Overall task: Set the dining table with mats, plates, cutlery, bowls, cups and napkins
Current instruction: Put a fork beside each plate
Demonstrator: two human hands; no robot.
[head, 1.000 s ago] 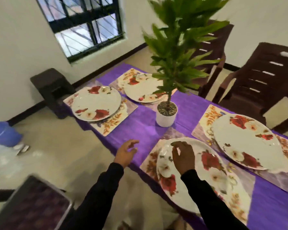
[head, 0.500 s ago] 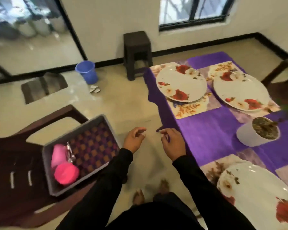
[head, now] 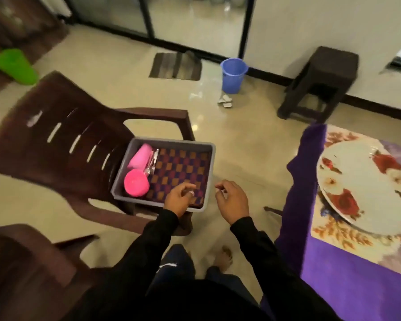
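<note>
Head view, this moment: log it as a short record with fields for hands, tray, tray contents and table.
left hand: over the near edge of the grey tray, fingers loosely curled, holding nothing
right hand: beside the tray over the floor, empty
tray location: on the seat of a brown plastic chair
tray contents: two pink cups, metal cutlery, checked liner
table: purple cloth, floral mat with a plate on it

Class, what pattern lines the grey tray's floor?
Purple and orange-brown checks on the tray; head view.
</note>
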